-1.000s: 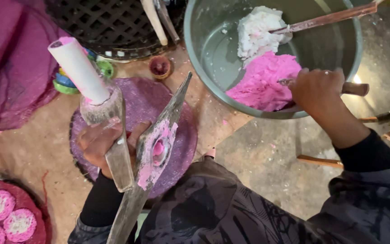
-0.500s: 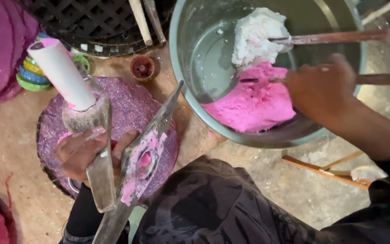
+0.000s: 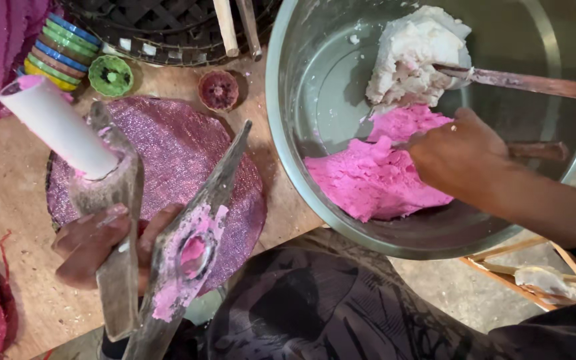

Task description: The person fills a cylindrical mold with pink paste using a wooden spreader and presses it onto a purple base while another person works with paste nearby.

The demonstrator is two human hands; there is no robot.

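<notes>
Pink dough (image 3: 375, 183) and white dough (image 3: 411, 57) are seen in a grey metal bowl (image 3: 301, 167); a glittery purple mat (image 3: 181, 153) is seen beside it.

Light is even and fairly bright, coming from above, no harsh hotspots. Soft glare on the inner wall of the steel bowl (image 3: 315, 80) and a sparkle on the glittery purple mat (image 3: 175, 147). The right hand (image 3: 461, 157) throws a soft shadow on the pink dough (image 3: 368, 183). Dark clothing at bottom loses detail. Focus sharp mid-frame, slight motion blur near edges.
</notes>
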